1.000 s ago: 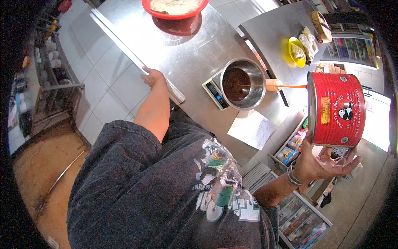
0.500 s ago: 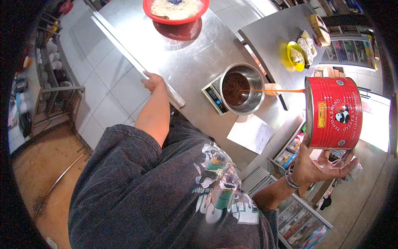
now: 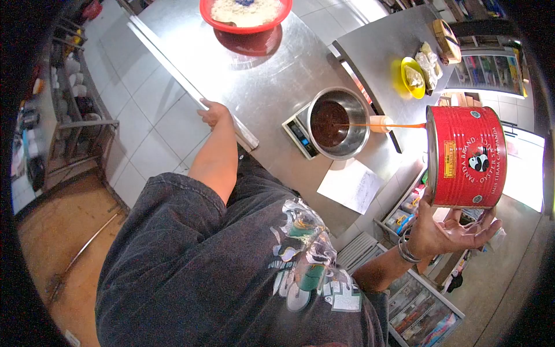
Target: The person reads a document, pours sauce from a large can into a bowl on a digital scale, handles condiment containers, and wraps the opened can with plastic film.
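Observation:
My right hand (image 3: 454, 234) supports a large red can of oyster sauce (image 3: 467, 156), its fingers spread along the can's side. The can is tipped with its mouth toward the bowl. A thin orange-brown stream of sauce (image 3: 399, 126) runs from it into a steel bowl (image 3: 356, 128). Dark brown sauce (image 3: 330, 121) lies in the bowl, which rests on a digital scale (image 3: 299, 137); the digits are too small to read. My left hand (image 3: 215, 113) rests at the edge of the steel table (image 3: 272, 98), fingers apart and holding nothing.
A handwritten paper sheet (image 3: 348, 184) lies beside the bowl. A red basin (image 3: 245, 26) of pale food stands at the table's far end. On the second table (image 3: 370, 49) are a yellow plate (image 3: 404, 81) and plastic bags. A rack (image 3: 81, 124) stands at left.
The can has shifted very slightly to the right in view while the sauce keeps running into the bowl. My left hand stays in place.

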A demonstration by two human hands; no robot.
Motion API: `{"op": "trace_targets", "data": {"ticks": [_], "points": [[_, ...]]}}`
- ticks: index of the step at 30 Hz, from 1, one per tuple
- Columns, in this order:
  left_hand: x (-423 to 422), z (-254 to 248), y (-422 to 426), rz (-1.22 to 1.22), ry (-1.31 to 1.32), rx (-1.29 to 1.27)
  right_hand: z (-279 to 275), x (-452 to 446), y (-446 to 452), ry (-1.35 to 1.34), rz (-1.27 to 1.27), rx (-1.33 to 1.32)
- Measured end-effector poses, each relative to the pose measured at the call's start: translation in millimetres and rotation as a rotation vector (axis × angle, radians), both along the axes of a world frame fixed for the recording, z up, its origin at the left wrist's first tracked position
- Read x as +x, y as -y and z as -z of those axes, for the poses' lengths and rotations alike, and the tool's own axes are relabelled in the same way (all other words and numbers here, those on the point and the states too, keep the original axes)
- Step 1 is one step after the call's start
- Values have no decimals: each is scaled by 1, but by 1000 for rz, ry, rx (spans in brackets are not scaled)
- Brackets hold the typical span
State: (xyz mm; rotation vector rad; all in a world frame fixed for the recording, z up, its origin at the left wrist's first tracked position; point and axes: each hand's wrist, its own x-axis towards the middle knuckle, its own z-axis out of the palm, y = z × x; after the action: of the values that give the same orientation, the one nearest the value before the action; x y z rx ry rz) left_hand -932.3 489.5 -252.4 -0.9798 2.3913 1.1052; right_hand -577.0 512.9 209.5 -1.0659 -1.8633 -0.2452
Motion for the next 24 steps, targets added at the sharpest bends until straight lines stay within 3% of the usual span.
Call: {"op": "trace_targets", "data": {"ticks": [24], "points": [[-2, 15, -1, -23, -31, -24, -3, 1, 2, 67, 35, 7]]}}
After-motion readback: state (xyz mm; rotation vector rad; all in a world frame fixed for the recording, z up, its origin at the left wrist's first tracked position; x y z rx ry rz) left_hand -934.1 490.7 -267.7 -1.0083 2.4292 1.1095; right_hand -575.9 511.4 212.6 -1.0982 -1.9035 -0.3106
